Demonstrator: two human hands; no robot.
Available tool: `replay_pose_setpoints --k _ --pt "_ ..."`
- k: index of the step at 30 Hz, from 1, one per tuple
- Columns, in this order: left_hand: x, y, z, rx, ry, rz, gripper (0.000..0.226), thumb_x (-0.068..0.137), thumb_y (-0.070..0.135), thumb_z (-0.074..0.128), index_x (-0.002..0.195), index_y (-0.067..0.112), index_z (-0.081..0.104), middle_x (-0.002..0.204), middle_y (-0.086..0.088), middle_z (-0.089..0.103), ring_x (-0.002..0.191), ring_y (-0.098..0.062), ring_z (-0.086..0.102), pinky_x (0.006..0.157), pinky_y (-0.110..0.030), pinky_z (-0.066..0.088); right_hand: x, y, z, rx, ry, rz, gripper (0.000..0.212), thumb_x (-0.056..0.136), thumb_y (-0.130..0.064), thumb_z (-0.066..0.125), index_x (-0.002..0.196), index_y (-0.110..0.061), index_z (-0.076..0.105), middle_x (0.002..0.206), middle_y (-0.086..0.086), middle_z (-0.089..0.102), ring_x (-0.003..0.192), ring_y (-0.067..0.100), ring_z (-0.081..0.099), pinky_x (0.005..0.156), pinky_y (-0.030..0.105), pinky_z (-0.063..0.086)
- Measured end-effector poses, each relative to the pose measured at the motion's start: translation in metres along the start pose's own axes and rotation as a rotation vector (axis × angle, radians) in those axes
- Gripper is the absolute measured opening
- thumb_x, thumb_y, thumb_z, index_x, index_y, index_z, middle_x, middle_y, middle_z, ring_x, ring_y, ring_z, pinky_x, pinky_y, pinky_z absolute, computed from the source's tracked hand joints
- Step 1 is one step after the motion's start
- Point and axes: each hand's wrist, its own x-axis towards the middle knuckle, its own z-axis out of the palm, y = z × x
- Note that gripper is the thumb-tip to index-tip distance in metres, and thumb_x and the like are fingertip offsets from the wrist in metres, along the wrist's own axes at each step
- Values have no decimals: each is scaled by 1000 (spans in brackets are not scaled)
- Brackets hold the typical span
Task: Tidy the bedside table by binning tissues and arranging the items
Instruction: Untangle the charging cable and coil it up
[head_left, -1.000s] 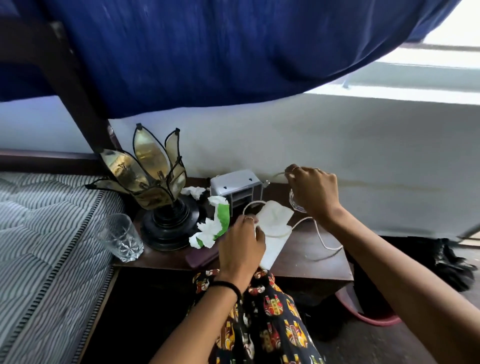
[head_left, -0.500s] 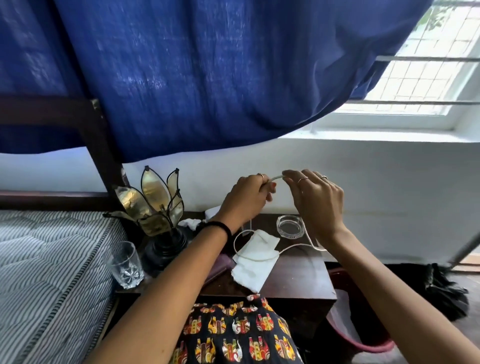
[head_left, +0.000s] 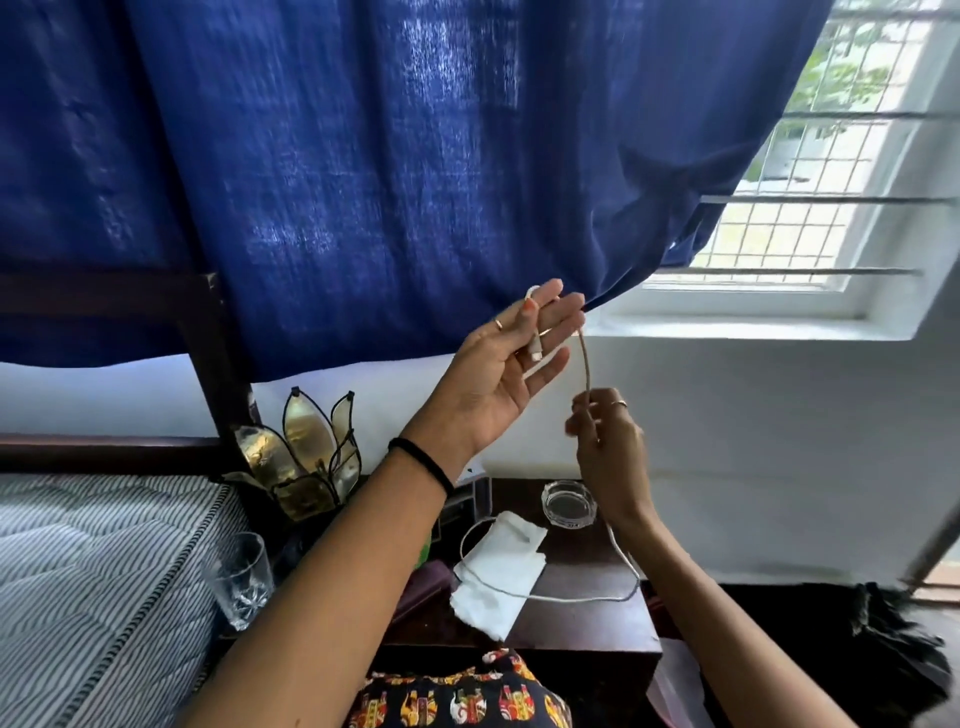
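Note:
My left hand (head_left: 506, 364) is raised above the bedside table (head_left: 587, 621), palm toward me, with the plug end of a white charging cable (head_left: 586, 364) held between its fingers. My right hand (head_left: 605, 441) pinches the same cable a little lower. The cable runs down behind my right wrist and loops across the table over a flat white tissue (head_left: 498, 571). A round glass ashtray (head_left: 568, 503) sits at the back of the table.
A leaf-shaped glass lamp (head_left: 306, 457) stands at the table's back left, partly behind my left arm. A drinking glass (head_left: 241, 579) sits at the left edge beside the striped mattress (head_left: 93, 587). A blue curtain (head_left: 363, 156) hangs overhead. A bin with a plastic liner (head_left: 675, 686) is right of the table.
Both hands have lifted the cable up off the table. The left hand went from the tissue to the cable's end and now holds it high. The view has tilted upward.

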Motion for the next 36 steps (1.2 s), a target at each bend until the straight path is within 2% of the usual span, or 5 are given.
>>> replay_pose_setpoints --k 4,15,24,32,36 --pt "9 10 6 1 -41 43 27 98 19 42 122 24 54 115 4 69 113 -11 61 90 -24 52 -7 -9 -4 -64 -31 -170 16 98 -14 47 107 -11 61 72 -9 63 56 6 54 58 27 43" --pt "20 16 -5 625 -27 128 33 93 1 51 123 12 57 125 1 63 116 -4 57 97 -17 44 -12 -62 -29 -537 -439 -495 60 87 -1 43 146 -11 34 95 3 49 84 29 59 76 36 50" --pt "13 8 -29 1163 -97 156 27 95 7 48 120 12 58 95 0 72 96 -2 65 93 -14 46 19 -82 -58 -602 -190 -239 31 83 -53 60 92 -24 70 81 4 74 76 29 68 68 39 55" --pt "2 -1 -31 998 -65 -60 30 100 13 30 114 17 56 69 1 47 65 -7 44 63 -17 41 46 -82 -54 -427 -310 -407 18 91 -13 59 100 -18 73 89 0 64 76 8 53 64 6 36" --pt "1 -3 -32 832 -31 -45 46 102 28 21 106 11 63 63 1 41 59 -7 40 58 -18 36 54 -81 -45 -369 -188 -426 14 90 -23 60 93 -22 74 89 -1 67 75 12 59 66 19 45"
